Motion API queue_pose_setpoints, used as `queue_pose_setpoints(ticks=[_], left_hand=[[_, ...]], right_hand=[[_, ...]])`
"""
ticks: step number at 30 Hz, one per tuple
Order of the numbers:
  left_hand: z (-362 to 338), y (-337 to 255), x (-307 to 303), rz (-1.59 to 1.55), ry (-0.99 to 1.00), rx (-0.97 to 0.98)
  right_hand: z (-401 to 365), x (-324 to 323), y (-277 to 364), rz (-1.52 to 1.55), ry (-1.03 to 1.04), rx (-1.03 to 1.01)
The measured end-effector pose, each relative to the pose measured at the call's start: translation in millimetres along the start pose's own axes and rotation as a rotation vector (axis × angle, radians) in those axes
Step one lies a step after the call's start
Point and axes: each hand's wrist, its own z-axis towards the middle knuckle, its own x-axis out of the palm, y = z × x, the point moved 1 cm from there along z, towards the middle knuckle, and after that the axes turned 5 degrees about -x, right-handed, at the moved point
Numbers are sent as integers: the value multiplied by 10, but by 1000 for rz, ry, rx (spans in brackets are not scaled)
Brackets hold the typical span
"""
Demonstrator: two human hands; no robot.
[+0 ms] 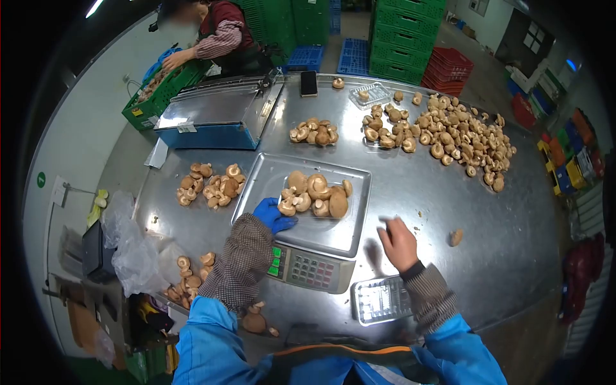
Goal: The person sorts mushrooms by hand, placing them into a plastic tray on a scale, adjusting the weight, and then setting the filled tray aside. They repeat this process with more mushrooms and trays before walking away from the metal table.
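Observation:
My left hand (274,215), in a blue glove, is at the lower left edge of a pack of mushrooms (317,192) on the metal pan (308,240) of a scale; its fingers look bent against the pack, and their grip is partly hidden. The scale's keypad (311,271) faces me. My right hand (398,242), bare, is over the steel table to the right of the scale, fingers apart and holding nothing. Below it lies an empty clear plastic tray (382,300), partly behind my right sleeve.
A large mushroom pile (465,135) covers the back right; one loose mushroom (456,238) lies nearer. Filled packs (314,133) stand behind and left of the scale. A wrapping machine (212,119) and a phone (308,83) are at the back. A co-worker (221,38) handles a green crate (144,109).

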Motion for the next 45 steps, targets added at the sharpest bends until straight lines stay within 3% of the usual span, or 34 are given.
queue_pose_setpoints(ticks=[2, 5, 7, 8, 9, 12, 14, 18, 19, 20, 21, 22, 23, 24, 26, 27, 28, 29, 30, 32, 34, 36, 38, 40, 42, 44, 45], left_hand=[[-62, -51, -110, -43, -28, -104], [37, 161, -242, -111, -84, -38], [381, 1016, -69, -362, -190, -9], [444, 1020, -266, -173, -190, 50], [504, 1010, -469, 13, -202, 112], [590, 484, -1012, -152, -339, -332], [838, 574, -1244, -190, -358, -455], [1405, 1206, -1481, 24, -379, -512], [1507, 1319, -1523, -53, -378, -519], [1557, 1431, -1549, 155, -346, -428], [1694, 1587, -1525, 97, -350, -457], [1828, 1816, -1473, -117, -342, -517], [1992, 2051, -1381, -532, -354, -590], [2170, 2205, -1252, -1418, -417, -699], [2291, 2406, -992, -1914, -329, -718], [2254, 2357, -850, -1903, -339, -606], [2172, 2313, -746, -1959, -222, -582], [1998, 2033, -663, -1858, -327, -584], [1958, 1984, -594, -1884, -224, -636], [1451, 1322, -530, -1693, -235, -463], [1152, 986, -489, -1658, -108, -461], [626, 184, -547, -1474, -103, -448], [199, -157, -419, -1511, -44, -364], [-130, -187, -283, -1518, 267, -244], [-619, -682, -154, -1459, 129, -388], [-898, -581, 104, -1297, 154, -529], [-1025, -555, 256, -1327, 170, -508]], right_hand=[[-408, -185, -19, -76, 214, 1], [-866, -497, 140, -112, 421, -80], [-1073, -649, 260, -164, 596, -118], [-1179, -664, 264, -219, 678, -153], [-1304, -643, 243, -235, 659, -215], [-1477, -593, 248, -244, 680, -266], [-1454, -642, 376, -265, 631, -285], [-1470, -656, 470, -216, 636, -290], [-1501, -649, 463, -236, 679, -266], [-1544, -625, 432, -258, 705, -270], [-1595, -603, 398, -280, 731, -271], [-1630, -598, 382, -305, 754, -262], [-1654, -600, 360, -279, 770, -270], [-1682, -588, 321, -260, 783, -287], [-1726, -591, 250, -222, 793, -292], [-1707, -631, 285, -210, 835, -240], [-1759, -585, 215, -225, 841, -254], [-1787, -545, 167, -212, 832, -285], [-1795, -515, 124, -201, 823, -325], [-1831, -497, 43, -182, 806, -417], [-1844, -525, 33, -146, 723, -462], [-1880, -509, -42, -133, 697, -523], [-1930, -479, -121, -93, 605, -573], [-1928, -476, -163, -74, 544, -626], [-1955, -410, -234, -47, 480, -645], [-2021, -320, -308, -46, 430, -675], [-2063, -274, -344, -60, 412, -697]])
